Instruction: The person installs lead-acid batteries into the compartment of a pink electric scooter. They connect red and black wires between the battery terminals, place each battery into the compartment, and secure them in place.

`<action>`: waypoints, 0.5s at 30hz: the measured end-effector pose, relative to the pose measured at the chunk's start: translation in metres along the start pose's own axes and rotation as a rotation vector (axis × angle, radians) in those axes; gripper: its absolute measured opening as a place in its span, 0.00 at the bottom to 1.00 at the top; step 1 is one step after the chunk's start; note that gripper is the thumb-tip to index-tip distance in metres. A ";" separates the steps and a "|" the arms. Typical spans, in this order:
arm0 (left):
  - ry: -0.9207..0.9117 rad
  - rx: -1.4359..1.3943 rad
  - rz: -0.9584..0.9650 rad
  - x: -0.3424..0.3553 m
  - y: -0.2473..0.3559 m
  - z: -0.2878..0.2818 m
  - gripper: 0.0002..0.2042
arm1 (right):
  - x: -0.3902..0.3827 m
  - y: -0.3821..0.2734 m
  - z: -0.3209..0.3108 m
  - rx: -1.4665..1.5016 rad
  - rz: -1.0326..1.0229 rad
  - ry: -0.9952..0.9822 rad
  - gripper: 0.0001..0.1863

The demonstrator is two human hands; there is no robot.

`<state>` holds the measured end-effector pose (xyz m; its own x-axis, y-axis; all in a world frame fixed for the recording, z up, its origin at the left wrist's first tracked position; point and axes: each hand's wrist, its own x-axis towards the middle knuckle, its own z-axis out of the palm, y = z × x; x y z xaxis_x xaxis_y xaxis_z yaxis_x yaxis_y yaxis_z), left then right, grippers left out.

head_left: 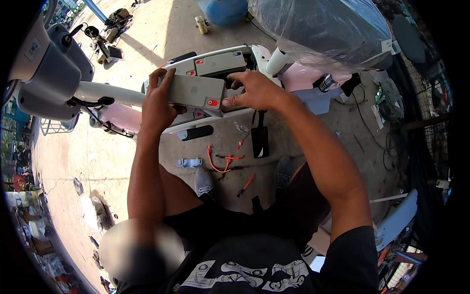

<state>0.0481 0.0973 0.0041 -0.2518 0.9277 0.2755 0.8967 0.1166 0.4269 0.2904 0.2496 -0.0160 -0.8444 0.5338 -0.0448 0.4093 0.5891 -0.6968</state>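
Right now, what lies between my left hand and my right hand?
The head view shows a grey battery with a red terminal there; your left hand grips one end, your right hand is at the other.

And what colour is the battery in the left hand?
The battery is grey, with a red terminal; head view shows it best.

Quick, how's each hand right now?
Left hand: closed, holding the grey battery by its left end.
Right hand: half-curled at its right end; grip can't be told.
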 end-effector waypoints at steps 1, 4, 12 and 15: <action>-0.001 0.003 -0.006 -0.002 0.000 0.000 0.53 | 0.000 0.004 0.001 0.043 0.028 0.041 0.44; 0.013 0.013 -0.017 -0.003 0.000 0.001 0.52 | 0.000 0.000 -0.005 0.098 0.072 0.140 0.35; 0.042 0.053 -0.040 -0.007 0.002 0.003 0.51 | 0.002 -0.001 -0.008 0.136 0.085 0.089 0.37; 0.065 0.083 -0.018 -0.007 0.000 0.004 0.52 | 0.003 0.004 -0.002 0.157 0.028 0.127 0.34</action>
<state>0.0514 0.0919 -0.0014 -0.2886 0.9007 0.3246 0.9184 0.1645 0.3599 0.2898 0.2549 -0.0169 -0.7788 0.6270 0.0178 0.3649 0.4759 -0.8002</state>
